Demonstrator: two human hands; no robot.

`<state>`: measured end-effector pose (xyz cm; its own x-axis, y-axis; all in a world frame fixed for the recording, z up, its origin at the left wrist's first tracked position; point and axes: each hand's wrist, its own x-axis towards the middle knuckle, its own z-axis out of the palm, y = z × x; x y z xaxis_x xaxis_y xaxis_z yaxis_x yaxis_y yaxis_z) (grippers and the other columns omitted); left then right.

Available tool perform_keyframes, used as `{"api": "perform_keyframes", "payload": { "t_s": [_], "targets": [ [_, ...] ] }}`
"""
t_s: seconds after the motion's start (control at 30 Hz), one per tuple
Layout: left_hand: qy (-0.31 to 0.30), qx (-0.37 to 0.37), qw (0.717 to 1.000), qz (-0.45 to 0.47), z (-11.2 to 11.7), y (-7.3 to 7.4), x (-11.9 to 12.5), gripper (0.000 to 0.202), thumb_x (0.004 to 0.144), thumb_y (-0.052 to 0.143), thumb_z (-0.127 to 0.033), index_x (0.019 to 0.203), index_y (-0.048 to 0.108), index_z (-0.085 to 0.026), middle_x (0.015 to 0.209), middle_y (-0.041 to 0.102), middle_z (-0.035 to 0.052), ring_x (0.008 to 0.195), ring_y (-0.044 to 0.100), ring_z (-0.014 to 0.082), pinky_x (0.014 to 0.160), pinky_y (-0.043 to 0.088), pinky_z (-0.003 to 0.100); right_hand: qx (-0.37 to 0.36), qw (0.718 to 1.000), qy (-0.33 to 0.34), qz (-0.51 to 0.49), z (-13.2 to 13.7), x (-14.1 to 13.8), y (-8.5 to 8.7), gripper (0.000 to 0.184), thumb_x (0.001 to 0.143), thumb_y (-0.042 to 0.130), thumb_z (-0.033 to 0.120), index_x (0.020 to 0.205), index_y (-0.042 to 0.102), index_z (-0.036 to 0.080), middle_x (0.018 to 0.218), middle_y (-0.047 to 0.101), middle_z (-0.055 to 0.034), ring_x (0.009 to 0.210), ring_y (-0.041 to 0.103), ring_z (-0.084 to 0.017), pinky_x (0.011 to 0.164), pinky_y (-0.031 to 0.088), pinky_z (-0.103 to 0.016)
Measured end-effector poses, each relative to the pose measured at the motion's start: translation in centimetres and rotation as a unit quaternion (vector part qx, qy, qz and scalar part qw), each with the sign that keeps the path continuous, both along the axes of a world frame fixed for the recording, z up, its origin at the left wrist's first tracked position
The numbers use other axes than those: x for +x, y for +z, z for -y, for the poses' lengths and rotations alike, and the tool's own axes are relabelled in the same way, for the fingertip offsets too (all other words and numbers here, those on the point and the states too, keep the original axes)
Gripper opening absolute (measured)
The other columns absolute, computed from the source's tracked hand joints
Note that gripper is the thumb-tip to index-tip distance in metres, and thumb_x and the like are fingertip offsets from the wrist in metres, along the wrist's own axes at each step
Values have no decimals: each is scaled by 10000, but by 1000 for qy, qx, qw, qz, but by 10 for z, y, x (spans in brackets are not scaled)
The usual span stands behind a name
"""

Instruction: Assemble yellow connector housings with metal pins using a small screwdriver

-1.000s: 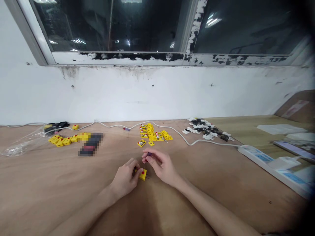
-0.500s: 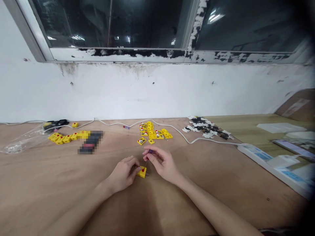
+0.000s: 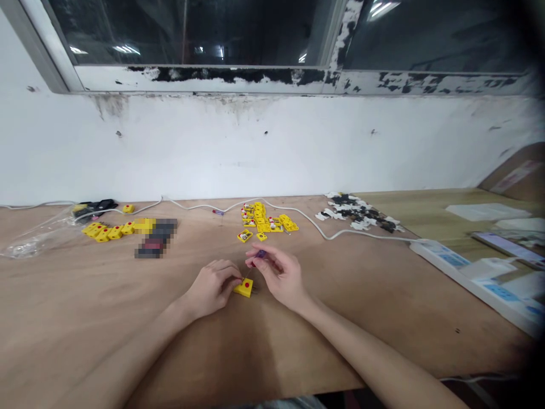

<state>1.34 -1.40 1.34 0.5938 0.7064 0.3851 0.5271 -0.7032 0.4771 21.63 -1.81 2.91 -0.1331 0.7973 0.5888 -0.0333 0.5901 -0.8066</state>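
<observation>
My left hand (image 3: 216, 287) is closed, pinching a yellow plug (image 3: 244, 288) by its left end. The plug has a red round part on top, and metal pins stick out at its right. Between the fingertips of my right hand (image 3: 281, 274) is a small screwdriver (image 3: 260, 254) with a purple and red handle. Its thin shaft slants down left toward the plug, near my left fingertips. I cannot tell whether the tip touches the plug. Farther back lie several yellow plug halves (image 3: 259, 218) with red and white parts inside.
A row of yellow plugs (image 3: 102, 232) lies at the left beside a clear plastic bag (image 3: 38, 238). Another screwdriver (image 3: 218, 212) rests near the wall. Black and white pieces (image 3: 361, 213) are heaped back right. A white cable (image 3: 327, 236) runs to a power strip (image 3: 477, 278).
The screwdriver's shaft has tilted more, its tip shifting left from the plug's red part toward my left fingertips. My left hand still holds the plug. The camera view has shifted slightly.
</observation>
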Motion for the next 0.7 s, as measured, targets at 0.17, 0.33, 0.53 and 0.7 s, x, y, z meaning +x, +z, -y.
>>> {"api": "perform_keyframes", "payload": {
  "t_s": [0.17,0.33,0.53,0.7],
  "targets": [
    [2,53,998,-27,2,2,2,144,948,512,-188,947,656,-197,976,702,64,904,632,195,824,469,334,16,1000,-15,-11,-1,1,0,215,964,603,280,1168,640,224,1005,719,-76,806,735,-177,786,628,-343],
    [9,84,996,-41,3,5,5,118,884,545,-164,898,659,-191,931,703,71,868,634,205,807,473,345,23,1000,-5,-10,-1,0,0,210,963,606,253,1168,639,221,1009,718,-75,812,736,-172,780,624,-326],
    [19,82,995,-44,1,7,10,81,776,601,-131,800,644,-196,834,705,48,830,648,209,802,480,350,38,999,-6,20,5,0,3,210,975,583,255,1173,645,226,1024,733,-73,832,741,-174,789,628,-324],
    [46,93,993,-55,1,5,14,75,745,615,-129,775,638,-193,863,709,72,872,647,235,775,490,350,74,996,-8,43,8,-1,4,210,969,577,225,1164,657,235,1047,740,-71,845,741,-174,770,633,-311]
  ]
}}
